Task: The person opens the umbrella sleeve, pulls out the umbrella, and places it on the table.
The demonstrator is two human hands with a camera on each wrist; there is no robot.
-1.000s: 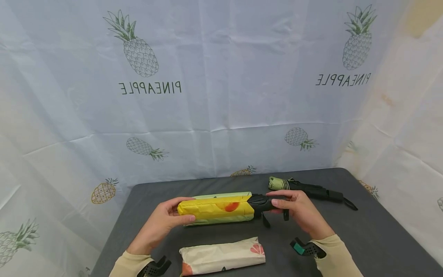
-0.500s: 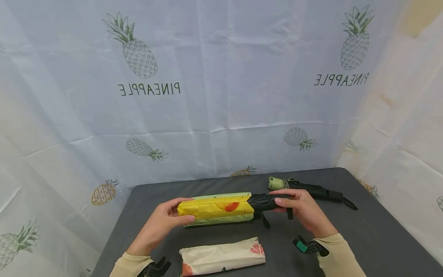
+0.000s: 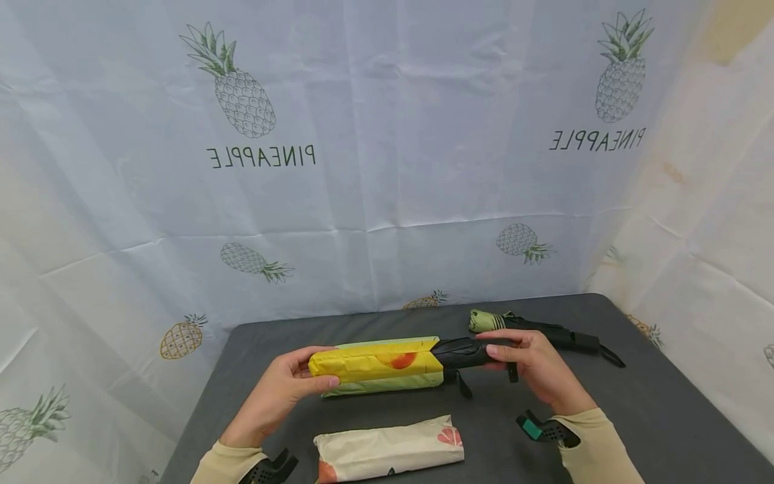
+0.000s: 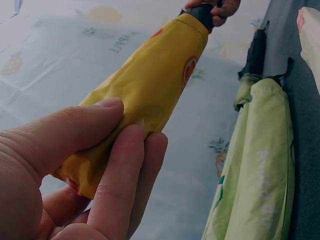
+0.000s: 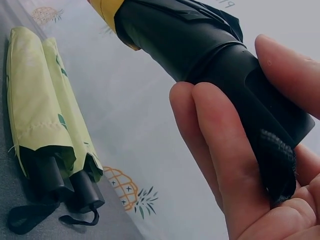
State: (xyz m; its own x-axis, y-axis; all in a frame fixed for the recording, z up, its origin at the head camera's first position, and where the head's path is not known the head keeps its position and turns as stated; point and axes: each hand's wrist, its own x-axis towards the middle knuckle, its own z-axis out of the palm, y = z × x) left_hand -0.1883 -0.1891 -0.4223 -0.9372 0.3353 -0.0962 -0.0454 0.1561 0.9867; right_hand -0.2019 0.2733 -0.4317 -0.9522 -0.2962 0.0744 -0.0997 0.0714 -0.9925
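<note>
A folded black umbrella [image 3: 458, 353] sits partly inside a yellow sleeve [image 3: 363, 364] with an orange-red print, held level above the table. My left hand [image 3: 284, 386] pinches the sleeve's left end between thumb and fingers. At the other side my right hand [image 3: 538, 368] grips the umbrella's black handle [image 5: 275, 100], its strap [image 5: 279, 165] hanging against the fingers. A stretch of black canopy shows between sleeve mouth and handle. Behind and below lie two light green covered umbrellas [image 5: 40, 95], side by side with black handles, largely hidden by the yellow sleeve in the head view.
Nearer me on the dark grey table [image 3: 266, 336] lies a cream cover [image 3: 390, 449] with coral prints. A black folded umbrella [image 3: 550, 333] with a green end rests at the back right. A pineapple-print cloth [image 3: 387, 168] hangs behind and around the table.
My right hand has moved slightly to the right with the handle, and more black canopy shows outside the yellow sleeve. The left hand has stayed nearly still.
</note>
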